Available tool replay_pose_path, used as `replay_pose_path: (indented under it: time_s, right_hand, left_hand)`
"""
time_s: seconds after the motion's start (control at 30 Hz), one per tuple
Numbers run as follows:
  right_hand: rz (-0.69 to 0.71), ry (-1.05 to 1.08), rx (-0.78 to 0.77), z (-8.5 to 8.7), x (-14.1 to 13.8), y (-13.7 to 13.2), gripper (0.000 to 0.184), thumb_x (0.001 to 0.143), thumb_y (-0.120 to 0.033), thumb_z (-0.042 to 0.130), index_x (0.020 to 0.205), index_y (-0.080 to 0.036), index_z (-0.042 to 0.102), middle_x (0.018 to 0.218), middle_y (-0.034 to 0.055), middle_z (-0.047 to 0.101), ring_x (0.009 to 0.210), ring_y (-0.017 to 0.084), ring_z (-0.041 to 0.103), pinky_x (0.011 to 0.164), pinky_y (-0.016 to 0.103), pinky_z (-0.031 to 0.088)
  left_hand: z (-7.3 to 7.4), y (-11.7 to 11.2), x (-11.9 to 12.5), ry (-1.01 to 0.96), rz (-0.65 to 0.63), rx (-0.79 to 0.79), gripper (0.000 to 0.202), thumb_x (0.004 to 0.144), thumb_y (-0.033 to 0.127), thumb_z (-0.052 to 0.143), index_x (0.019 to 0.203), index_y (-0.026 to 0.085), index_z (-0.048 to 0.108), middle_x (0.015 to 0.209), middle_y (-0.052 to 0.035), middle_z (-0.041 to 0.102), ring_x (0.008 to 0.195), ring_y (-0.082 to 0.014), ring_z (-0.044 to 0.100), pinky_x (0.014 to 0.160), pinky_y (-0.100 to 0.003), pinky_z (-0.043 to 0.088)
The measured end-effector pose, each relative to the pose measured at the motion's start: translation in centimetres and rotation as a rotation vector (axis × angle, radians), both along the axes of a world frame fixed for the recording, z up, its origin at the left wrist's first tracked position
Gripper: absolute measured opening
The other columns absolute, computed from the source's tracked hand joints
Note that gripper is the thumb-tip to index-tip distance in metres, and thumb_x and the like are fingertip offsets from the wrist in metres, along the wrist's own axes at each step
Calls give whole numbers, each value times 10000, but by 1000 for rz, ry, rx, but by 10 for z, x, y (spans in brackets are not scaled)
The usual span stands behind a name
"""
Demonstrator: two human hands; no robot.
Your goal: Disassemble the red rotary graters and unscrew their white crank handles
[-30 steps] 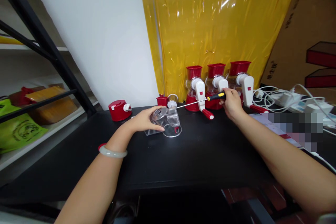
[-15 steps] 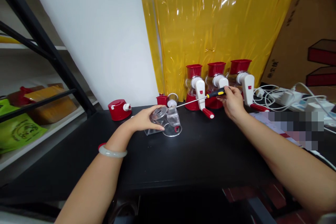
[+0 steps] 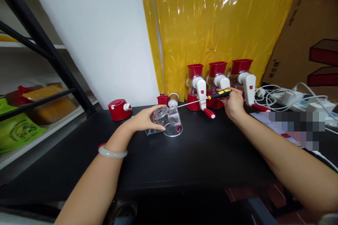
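1 clear plastic housing [image 3: 173, 117]; 1 yellow-black screwdriver [image 3: 216, 95].

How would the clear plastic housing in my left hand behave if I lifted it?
The clear plastic housing is probably stiff, since its moulded rims and walls show no sagging. Its see-through, seemingly hollow body suggests it's fairly light. Its glossy surface may be slippery.

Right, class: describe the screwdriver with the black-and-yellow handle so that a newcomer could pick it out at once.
Find the tall, shiny yellow plastic sheeting at the back, then the row of three red-and-white hand-cranked machines before it. In front of that row, the right hand holds the black-and-yellow-handled screwdriver. Unlike the chunky machines, it is slim, with a straight metal shaft.
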State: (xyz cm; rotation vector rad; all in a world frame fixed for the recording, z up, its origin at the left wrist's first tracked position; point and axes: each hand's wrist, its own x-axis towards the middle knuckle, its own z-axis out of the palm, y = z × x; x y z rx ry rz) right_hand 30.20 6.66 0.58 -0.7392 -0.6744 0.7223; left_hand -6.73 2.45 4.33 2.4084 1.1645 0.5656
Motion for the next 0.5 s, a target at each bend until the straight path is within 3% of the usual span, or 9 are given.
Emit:
replay_pose_path:
  time_s: [0.1, 0.2, 0.33, 0.5]
  right_hand:
    - [30, 32, 5, 1, 1, 0, 164, 772, -199, 523, 891, -249, 422, 738, -25, 653, 725, 167, 668, 545, 285, 534]
    - [87, 73, 37, -2, 2, 1, 139, 838, -345, 523, 884, -255, 427, 758, -21, 642, 752, 185, 679, 557, 324, 547]
    - [91, 73, 98, -7, 1, 4, 297, 881, -542, 509, 887, -256, 432, 785, 4, 634, 762, 208, 683, 572, 370, 561]
    - [44, -11, 46, -10, 1, 7, 264, 842, -417, 633, 852, -238, 439, 732, -3, 649, 684, 172, 666, 548, 307, 549]
  left_hand:
    - [-1, 1, -1, -3, 1, -3, 916, 618, 490, 814, 1424, 247, 454, 1413, -86, 554, 1237, -297, 570, 1067, -417, 423]
    - [-2, 1, -1, -7, 6, -3, 924, 613, 489, 818, 1426, 247, 453, 1399, -77, 567, 1227, -291, 579, 1063, -409, 428]
    - [-1, 1, 0, -7, 12, -12, 929, 612, 491, 820, 1428, 245, 452, 1409, -74, 558, 1235, -288, 574, 1068, -398, 426]
    - [-1, 1, -1, -8, 0, -26, 927, 616, 483, 821, 1431, 251, 447, 1412, -76, 554, 1215, -287, 591, 1061, -406, 433]
